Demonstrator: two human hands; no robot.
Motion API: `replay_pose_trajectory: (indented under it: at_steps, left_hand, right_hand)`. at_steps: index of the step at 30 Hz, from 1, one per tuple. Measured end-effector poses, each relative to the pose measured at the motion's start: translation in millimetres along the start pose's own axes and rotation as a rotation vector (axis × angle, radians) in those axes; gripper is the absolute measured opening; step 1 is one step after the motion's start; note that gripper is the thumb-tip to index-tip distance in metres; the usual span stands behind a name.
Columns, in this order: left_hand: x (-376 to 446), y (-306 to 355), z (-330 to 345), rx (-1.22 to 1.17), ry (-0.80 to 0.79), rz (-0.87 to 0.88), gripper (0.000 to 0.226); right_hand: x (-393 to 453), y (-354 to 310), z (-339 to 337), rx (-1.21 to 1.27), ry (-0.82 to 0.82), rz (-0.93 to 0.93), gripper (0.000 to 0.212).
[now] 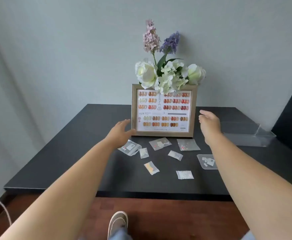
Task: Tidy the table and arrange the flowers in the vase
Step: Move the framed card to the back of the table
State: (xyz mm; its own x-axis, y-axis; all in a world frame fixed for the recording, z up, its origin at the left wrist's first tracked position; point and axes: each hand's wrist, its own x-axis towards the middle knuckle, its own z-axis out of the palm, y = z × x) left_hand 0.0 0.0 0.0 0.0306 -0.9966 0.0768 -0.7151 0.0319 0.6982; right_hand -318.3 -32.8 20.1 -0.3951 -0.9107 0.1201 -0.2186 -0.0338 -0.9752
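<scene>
Beside the frame [163, 110] edges, left hand [120, 132] and right hand [209, 124] spread wide, empty.

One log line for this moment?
left hand: open, at frame edge | right hand: open, beside frame | packets: scattered

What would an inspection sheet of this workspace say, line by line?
Surface: black table, mostly bare.
Job's things: artificial flowers behind the picture frame; vase hidden.
Clutter: eight small plastic bags scattered in front of the frame; clear plastic box at right.
Grippers: left hand open, at the frame's left edge; right hand open, apart from the frame.
Cables: white cable at lower left.
Surroundings: grey wall, wooden floor, one shoe.
</scene>
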Motion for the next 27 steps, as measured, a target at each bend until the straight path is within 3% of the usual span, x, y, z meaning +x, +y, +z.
replay_pose_trajectory:
  at_steps: [6, 10, 16, 20, 27]
  left_hand:
    - [49, -17, 25, -0.418, -0.008, -0.038, 0.058]
    - [75, -21, 33, -0.631, 0.091, -0.002, 0.06]
    - [79, -27, 36, -0.649, 0.044, -0.029, 0.062]
    - [76, -28, 30, -0.58, 0.0, -0.037, 0.061]
    - [67, -58, -5, -0.591, 0.106, -0.146, 0.07]
  right_hand:
    - [25, 23, 26, -0.026, -0.053, 0.154, 0.042]
    - [38, 42, 36, -0.025, -0.072, 0.181, 0.035]
    - [48, 46, 35, -0.111, -0.093, 0.101, 0.033]
    - [44, 48, 34, -0.303, -0.084, 0.044, 0.045]
    - [25, 39, 74, -0.276, -0.215, -0.017, 0.044]
